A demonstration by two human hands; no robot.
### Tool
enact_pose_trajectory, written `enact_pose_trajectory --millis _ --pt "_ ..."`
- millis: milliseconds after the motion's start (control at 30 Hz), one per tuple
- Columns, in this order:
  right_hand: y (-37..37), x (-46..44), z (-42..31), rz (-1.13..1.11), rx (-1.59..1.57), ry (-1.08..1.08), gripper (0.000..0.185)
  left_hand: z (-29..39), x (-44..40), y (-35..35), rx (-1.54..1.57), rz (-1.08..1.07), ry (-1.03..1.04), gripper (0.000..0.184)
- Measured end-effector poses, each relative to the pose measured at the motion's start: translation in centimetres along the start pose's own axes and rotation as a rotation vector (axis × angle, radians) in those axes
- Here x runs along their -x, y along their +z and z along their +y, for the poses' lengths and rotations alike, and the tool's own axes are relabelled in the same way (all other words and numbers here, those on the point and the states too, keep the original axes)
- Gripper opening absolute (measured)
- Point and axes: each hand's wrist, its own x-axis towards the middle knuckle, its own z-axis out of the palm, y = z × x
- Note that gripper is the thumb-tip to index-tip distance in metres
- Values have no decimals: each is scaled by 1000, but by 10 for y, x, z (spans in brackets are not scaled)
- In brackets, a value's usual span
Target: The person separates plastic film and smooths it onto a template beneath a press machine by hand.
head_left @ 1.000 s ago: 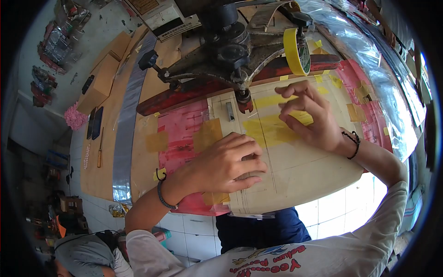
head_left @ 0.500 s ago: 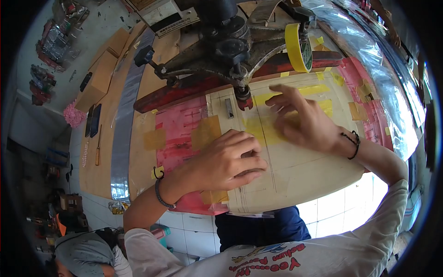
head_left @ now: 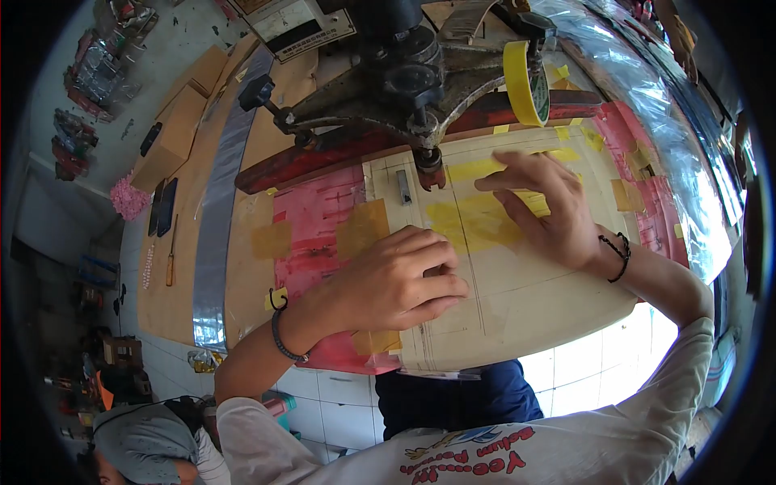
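Observation:
My left hand point(head_left: 408, 279) rests low over the cream board point(head_left: 533, 303), with its fingers curled under. Its thumb and whatever may lie beneath the fingers are hidden. Over the right part of the board, my right hand point(head_left: 550, 206) is raised with thumb and fingers apart, holding nothing visible. Strips of yellow tape point(head_left: 449, 226) lie on the board below it, beside pencil lines. A small metal strip point(head_left: 403, 187) lies near the board's far edge. Close to it, a red, fork-shaped tip point(head_left: 433, 178) hangs under the dark metal clamp frame point(head_left: 420, 101).
A red bar point(head_left: 339, 147) crosses behind the board. A yellow tape roll point(head_left: 517, 84) hangs on the frame. Pink taped sheets point(head_left: 311, 230) flank the board. Phones point(head_left: 166, 208) and a screwdriver point(head_left: 171, 255) lie left. Another person point(head_left: 149, 440) is low at bottom left.
My right hand has lifted slightly and shifted right, and its thumb and fingers have spread apart. My left hand stays in place.

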Motion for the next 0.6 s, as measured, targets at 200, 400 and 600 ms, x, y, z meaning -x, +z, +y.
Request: enact_pose_trajectory --millis 200,400,600 --pt "-1 -3 2 -191 125 -29 26 1 -1 0 -6 -4 -1 19" --pt "-1 -6 -5 -280 168 75 45 3 -4 0 3 66 35 10" --pt "3 -6 -3 -331 221 76 48 1 1 -1 -17 -16 -11 17"
